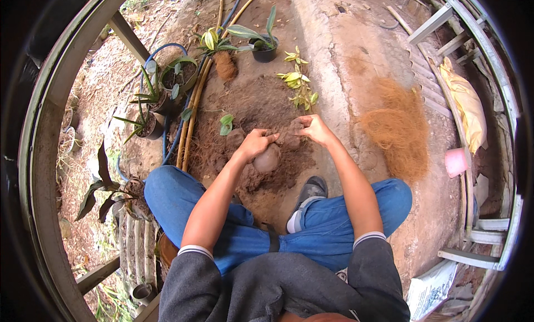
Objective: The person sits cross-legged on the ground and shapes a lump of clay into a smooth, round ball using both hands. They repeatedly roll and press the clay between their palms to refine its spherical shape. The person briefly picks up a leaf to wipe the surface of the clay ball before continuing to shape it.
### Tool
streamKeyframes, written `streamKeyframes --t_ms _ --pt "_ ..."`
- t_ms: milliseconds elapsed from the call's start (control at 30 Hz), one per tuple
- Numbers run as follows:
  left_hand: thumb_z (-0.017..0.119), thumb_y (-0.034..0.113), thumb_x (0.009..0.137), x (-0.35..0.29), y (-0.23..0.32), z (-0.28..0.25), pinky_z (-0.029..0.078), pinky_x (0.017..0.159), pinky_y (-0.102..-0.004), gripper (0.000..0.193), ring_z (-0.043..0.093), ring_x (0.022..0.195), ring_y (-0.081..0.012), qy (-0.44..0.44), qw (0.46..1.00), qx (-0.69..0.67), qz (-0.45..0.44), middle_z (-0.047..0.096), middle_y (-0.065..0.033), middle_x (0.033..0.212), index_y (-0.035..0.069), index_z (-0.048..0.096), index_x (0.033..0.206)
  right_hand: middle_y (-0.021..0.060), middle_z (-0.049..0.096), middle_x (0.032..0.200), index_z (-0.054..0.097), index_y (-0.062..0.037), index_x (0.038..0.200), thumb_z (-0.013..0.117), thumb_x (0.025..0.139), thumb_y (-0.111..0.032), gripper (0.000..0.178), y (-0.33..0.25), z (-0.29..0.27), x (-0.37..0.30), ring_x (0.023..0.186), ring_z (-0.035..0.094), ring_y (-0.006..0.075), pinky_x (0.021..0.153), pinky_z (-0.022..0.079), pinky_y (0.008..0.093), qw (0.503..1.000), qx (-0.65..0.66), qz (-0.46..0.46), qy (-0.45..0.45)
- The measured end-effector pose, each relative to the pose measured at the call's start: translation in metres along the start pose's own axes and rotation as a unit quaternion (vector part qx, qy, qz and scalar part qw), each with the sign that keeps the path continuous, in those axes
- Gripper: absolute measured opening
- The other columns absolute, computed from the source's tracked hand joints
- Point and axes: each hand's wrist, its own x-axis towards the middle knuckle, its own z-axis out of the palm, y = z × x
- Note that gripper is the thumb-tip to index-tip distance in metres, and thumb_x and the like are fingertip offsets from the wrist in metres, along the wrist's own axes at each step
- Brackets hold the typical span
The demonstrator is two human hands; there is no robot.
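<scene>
My left hand (pixel 257 144) is curled over the heap of loose brown soil (pixel 225 158), its thumb pointing toward my right hand. Just below its fingers sits a smooth, rounded grey-brown object (pixel 267 159), whose kind I cannot make out. What those fingers grip is hidden. On the other side, my right hand (pixel 317 129) pinches a dark clump of soil (pixel 297 127) with its fingertips. A leafy yellow-green cutting (pixel 297 82) lies just beyond that hand. Left of the heap, a small green-leaved sprig (pixel 226 124) stands in the soil.
Ahead are a black-potted plant (pixel 264 49) and a plant with a brown fibre-wrapped root ball (pixel 225 66). Potted plants (pixel 150 124) and a blue hose (pixel 181 133) line the left. Loose coconut fibre (pixel 397 127), a pink pot (pixel 456 162) and a pale sack (pixel 464 105) lie right.
</scene>
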Motion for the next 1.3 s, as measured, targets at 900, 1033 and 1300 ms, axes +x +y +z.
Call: streamKeyframes --t_ms 900,1033,1300 --pt "0.063 0.032 0.083 0.018 -0.029 -0.001 0.047 0.071 -0.0349 0.041 0.062 0.08 -0.0205 0.049 0.991 0.111 -0.052 0.067 -0.0159 0.09 -0.003 0.064 0.105 0.0169 0.059 0.108 0.034 0.0127 0.131 0.064 0.08 0.002 0.06 0.057 -0.031 0.005 0.086 0.065 0.0205 0.073 0.055 0.0291 0.986 0.1 0.127 0.029" --pt "0.061 0.03 0.084 0.018 -0.053 -0.021 0.048 0.074 -0.0337 0.037 0.063 0.082 -0.0204 0.108 0.985 0.131 -0.036 0.068 -0.0142 0.092 0.001 0.065 0.106 0.0223 0.048 0.126 0.027 0.016 0.133 0.064 0.081 0.003 0.065 0.055 -0.043 0.001 0.093 0.063 0.0242 0.079 0.055 0.0339 0.963 0.145 0.128 0.189" --pt "0.065 0.033 0.08 0.0 -0.008 -0.013 0.049 0.071 -0.0345 0.044 0.063 0.077 -0.0233 0.078 0.996 0.039 -0.015 0.065 -0.0178 0.088 -0.006 0.064 0.1 0.0165 0.066 0.102 0.058 0.0067 0.113 0.069 0.077 -0.018 0.045 0.11 -0.016 0.009 0.095 0.064 0.026 0.08 0.052 0.0359 0.933 -0.357 0.047 0.004"
